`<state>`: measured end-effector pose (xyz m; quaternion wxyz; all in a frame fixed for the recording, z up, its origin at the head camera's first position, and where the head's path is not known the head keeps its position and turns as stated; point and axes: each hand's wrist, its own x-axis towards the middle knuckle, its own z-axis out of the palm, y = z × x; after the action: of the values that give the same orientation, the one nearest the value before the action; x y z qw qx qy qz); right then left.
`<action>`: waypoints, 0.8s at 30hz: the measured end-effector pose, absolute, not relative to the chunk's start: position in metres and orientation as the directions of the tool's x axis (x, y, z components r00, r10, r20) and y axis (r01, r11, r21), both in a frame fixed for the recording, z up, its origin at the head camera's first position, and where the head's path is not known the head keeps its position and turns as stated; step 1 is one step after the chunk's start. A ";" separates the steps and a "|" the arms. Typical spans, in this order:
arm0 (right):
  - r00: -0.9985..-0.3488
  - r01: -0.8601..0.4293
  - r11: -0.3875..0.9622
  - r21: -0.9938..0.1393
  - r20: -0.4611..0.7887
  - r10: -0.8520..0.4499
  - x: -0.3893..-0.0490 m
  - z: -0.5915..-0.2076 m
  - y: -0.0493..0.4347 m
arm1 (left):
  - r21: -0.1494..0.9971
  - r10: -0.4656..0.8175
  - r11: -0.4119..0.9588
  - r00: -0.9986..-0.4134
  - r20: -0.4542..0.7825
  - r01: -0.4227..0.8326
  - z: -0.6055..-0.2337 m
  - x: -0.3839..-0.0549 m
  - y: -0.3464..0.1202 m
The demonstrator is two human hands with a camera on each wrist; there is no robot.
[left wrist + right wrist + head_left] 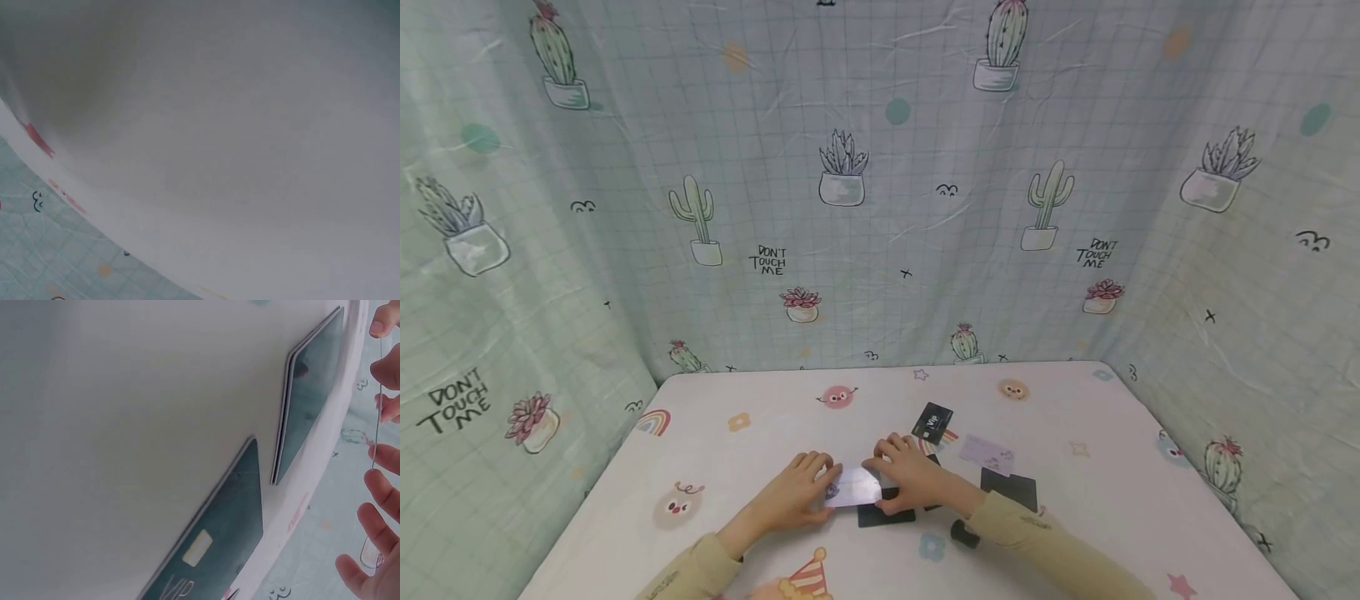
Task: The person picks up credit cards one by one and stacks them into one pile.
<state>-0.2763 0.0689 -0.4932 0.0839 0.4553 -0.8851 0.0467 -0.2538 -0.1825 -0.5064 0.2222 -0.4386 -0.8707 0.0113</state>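
Card (853, 487) is spanning the gap between the left hand (796, 493) and the right hand (917, 478), each curling its fingers narrow and pinching an end. Handling this one card seems to be the step in hand; the next move is probably calling for a light, even pinch, since something so thin could be bending or slipping. In the head view it is partly covering a black card (887, 517) on the table (692, 404), while a VIP card (933, 422) and a lilac card (987, 454) are lying past the right hand. The right wrist view alone is showing the pinched card edge-on, a thin line among fingertips (380, 486). The left wrist view is catching only table and curtain (75, 250), no hand.
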 end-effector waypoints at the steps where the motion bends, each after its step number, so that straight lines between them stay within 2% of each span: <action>1: -0.569 -0.815 0.579 -0.005 0.191 -0.800 -0.276 -0.493 0.070 | -0.215 0.770 0.613 -0.513 0.379 0.760 -0.507 -0.254 -0.182; 12: -0.570 -0.815 0.580 -0.006 0.191 -0.799 -0.270 -0.491 0.076 | -0.197 0.782 0.583 -0.478 0.401 0.788 -0.509 -0.251 -0.179; 24: -0.586 -0.807 0.588 -0.045 0.171 -0.792 -0.266 -0.498 0.083 | -0.164 0.785 0.590 -0.514 0.346 0.791 -0.508 -0.243 -0.174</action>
<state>-0.2660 0.0830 -0.4984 0.0666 0.4499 -0.8887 0.0588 -0.2429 -0.1741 -0.5078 0.1951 -0.4529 -0.8699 -0.0074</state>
